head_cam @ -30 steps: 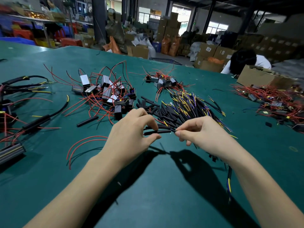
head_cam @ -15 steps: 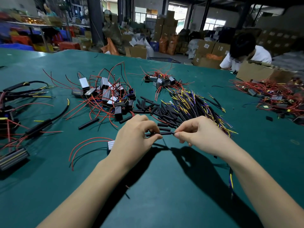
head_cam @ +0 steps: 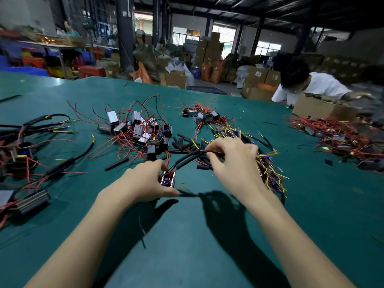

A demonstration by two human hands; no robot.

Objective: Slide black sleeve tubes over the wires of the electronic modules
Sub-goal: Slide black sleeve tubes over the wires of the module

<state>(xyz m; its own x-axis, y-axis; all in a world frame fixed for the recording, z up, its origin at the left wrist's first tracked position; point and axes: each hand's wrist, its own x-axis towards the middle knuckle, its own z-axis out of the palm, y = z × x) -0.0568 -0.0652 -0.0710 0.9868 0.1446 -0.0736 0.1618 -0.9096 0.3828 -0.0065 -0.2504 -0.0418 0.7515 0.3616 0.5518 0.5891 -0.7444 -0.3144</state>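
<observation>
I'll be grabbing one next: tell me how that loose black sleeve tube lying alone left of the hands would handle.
The short black sleeve tube looks round, so a push would probably roll it. It seems thin and light. Lying straight on the green table, it likely holds shape yet flexes.

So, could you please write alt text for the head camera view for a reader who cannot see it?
The left hand holds a small electronic module while the right hand pinches the far end of a black sleeve tube on its wires, above a green table strewn with red-wired modules and loose tubes.

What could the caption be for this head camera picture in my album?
Left hand holds a small module while right hand pulls a black sleeve tube along its wires.
</observation>
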